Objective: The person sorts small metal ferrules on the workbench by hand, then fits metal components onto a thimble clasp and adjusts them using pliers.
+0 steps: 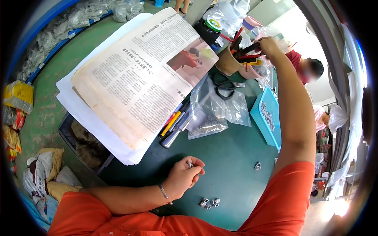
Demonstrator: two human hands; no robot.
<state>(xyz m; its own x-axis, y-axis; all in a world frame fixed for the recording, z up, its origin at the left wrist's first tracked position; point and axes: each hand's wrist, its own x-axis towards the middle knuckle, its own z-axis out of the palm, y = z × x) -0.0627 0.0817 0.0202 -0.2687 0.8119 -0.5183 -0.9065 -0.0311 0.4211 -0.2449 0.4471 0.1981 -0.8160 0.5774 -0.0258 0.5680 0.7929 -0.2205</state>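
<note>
My left hand (184, 177) is closed above the green table, near its front edge. A small grey metal piece (189, 164) sticks out between its thumb and fingers; the rest is hidden. Out at the far right of the table, my right hand (269, 48) is closed on a black-handled tool (251, 48) at the top of a brown tool cup (227, 63). The tool's lower end cannot be seen. Several small metal fittings (208, 203) lie to the right of my left hand, and a single metal piece (257, 166) lies farther right.
Newspaper sheets (130, 82) cover the left side, with pens (171, 124) beside them. Black scissors (224, 88) lie by clear plastic bags (212, 114). A blue tray (260, 118) holds small grey parts. Behind it sits a person in red (295, 61). Sacks (47, 177) lie on the floor.
</note>
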